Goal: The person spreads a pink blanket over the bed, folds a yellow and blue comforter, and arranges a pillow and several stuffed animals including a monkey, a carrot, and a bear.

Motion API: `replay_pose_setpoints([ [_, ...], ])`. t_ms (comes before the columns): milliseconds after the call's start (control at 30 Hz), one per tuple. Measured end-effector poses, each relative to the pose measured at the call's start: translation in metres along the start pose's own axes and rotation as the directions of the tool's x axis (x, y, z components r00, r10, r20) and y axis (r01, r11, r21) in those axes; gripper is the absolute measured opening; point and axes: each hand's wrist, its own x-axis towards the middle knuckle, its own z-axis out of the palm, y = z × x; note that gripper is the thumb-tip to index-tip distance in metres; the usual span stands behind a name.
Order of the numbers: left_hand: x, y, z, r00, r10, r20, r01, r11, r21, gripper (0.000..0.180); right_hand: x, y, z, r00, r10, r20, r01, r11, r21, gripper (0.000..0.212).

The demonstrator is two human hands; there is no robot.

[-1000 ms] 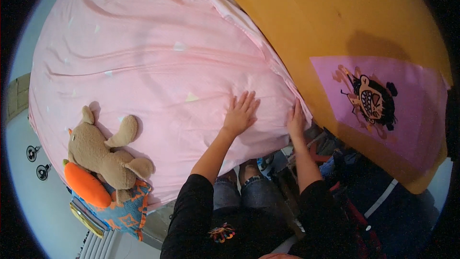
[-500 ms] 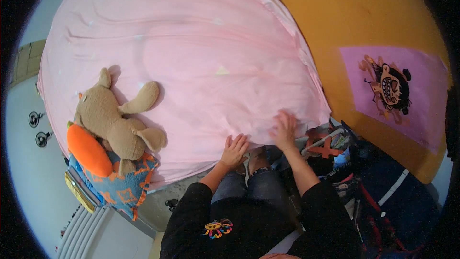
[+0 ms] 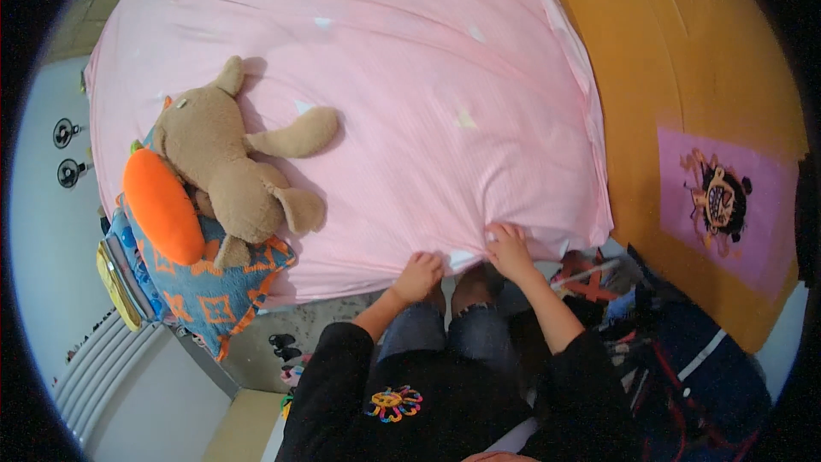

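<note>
A pink bed sheet [image 3: 402, 145] with small pale shapes covers the bed. At its near edge my left hand [image 3: 418, 277] is closed on the sheet, fingers curled over the rim. A little to the right, my right hand [image 3: 510, 251] grips the same sheet, and creases run out from its fingertips. On the left of the bed lies a tan plush animal [image 3: 224, 158], on its side. An orange carrot-shaped plush [image 3: 162, 205] rests against it. Beneath them is a blue and orange patterned pillow [image 3: 214, 299].
An orange-yellow panel [image 3: 641, 60] with a purple cartoon poster [image 3: 717, 197] borders the bed on the right. Dark clothing [image 3: 701, 351] and other clutter fill the lower right. At lower left stands a white radiator [image 3: 85, 376], near a folded yellow item [image 3: 118, 287].
My fingers have gone from lying spread on the sheet to closing on its edge, drawing creases near the right hand. The view has shifted, so the plush toys appear farther right and higher.
</note>
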Motion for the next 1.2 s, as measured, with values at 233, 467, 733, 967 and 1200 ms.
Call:
replay_pose_setpoints([
  [233, 0.035, -0.013, -0.033, 0.997, -0.061, -0.053, 0.050, 0.981, -0.190, 0.045, 0.023, -0.020, -0.008, 1.000, -0.021, 0.017, 0.021, 1.000, -0.008, 0.037],
  [467, 0.096, -0.092, -0.079, 0.630, -0.627, -0.458, 0.637, 0.754, -0.157, 0.058, 0.123, -0.054, -0.018, 0.983, -0.180, 0.029, 0.182, 0.958, -0.220, 0.059],
  [733, 0.143, -0.162, -0.127, 0.702, -0.578, -0.416, 0.617, 0.785, -0.049, 0.064, 0.223, 0.029, -0.075, 0.975, -0.220, 0.021, 0.209, 0.893, -0.398, 0.063],
  [967, 0.220, -0.204, -0.164, 0.631, -0.585, -0.508, 0.659, 0.751, -0.047, 0.065, 0.290, 0.059, -0.124, 0.981, 0.056, -0.186, -0.124, 0.916, -0.382, 0.071],
  [1200, 0.288, -0.261, -0.206, 0.561, -0.585, -0.586, 0.670, 0.737, -0.094, 0.065, 0.376, 0.077, -0.158, 0.933, 0.158, -0.323, -0.266, 0.907, -0.327, 0.079],
])
